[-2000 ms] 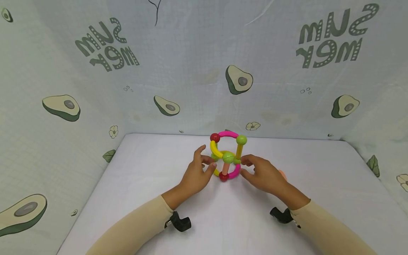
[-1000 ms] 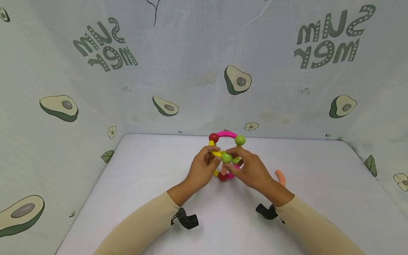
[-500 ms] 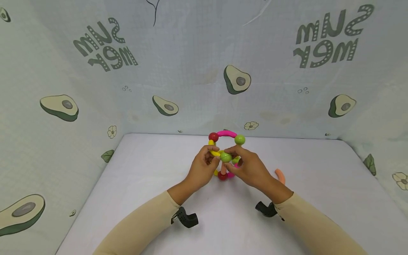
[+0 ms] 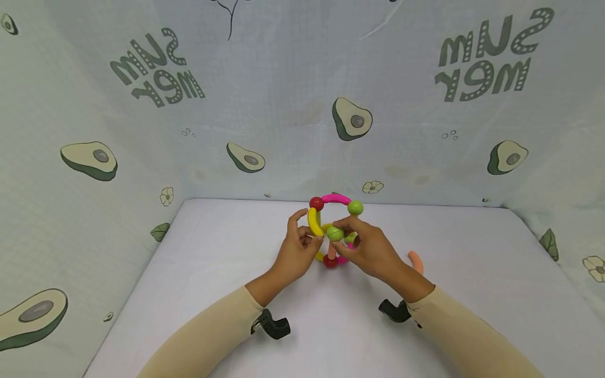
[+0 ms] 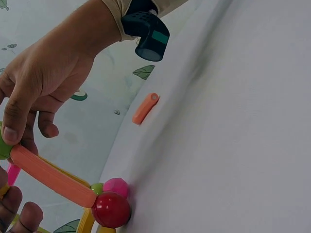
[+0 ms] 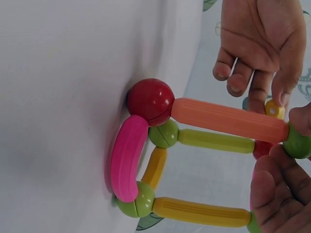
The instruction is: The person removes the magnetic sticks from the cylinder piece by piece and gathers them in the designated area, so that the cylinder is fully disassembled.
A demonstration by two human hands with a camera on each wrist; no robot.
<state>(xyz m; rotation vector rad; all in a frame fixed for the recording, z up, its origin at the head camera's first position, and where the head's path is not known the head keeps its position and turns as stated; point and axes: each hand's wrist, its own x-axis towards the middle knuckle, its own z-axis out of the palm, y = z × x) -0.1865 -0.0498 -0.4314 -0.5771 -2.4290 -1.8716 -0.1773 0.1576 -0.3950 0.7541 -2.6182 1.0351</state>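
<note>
A frame of coloured balls and magnetic-looking sticks stands on the white table, upright in the head view. My right hand [image 4: 366,244] pinches its front green ball [image 4: 335,233], which sits atop a straight orange stick [image 6: 228,120] rising from a red ball [image 6: 151,101]. My left hand [image 4: 294,253] pinches the lower end of a curved yellow stick [image 4: 314,222] between thumb and finger, its index finger raised. That end stands apart from the green ball and shows its round tip in the right wrist view; the upper end meets another red ball [image 4: 316,203].
A loose curved orange stick [image 4: 416,261] lies on the table [image 4: 472,294] right of the frame, beside my right forearm. Behind the table hangs a pale cloth [image 4: 293,79] printed with avocados. Black wrist cameras [image 4: 275,325] hang below both sleeves.
Both hands came inward to the frame, my right hand gripping the green ball. The yellow stick's lower end has since swung left and down, off that ball, while my left index finger lifted.
</note>
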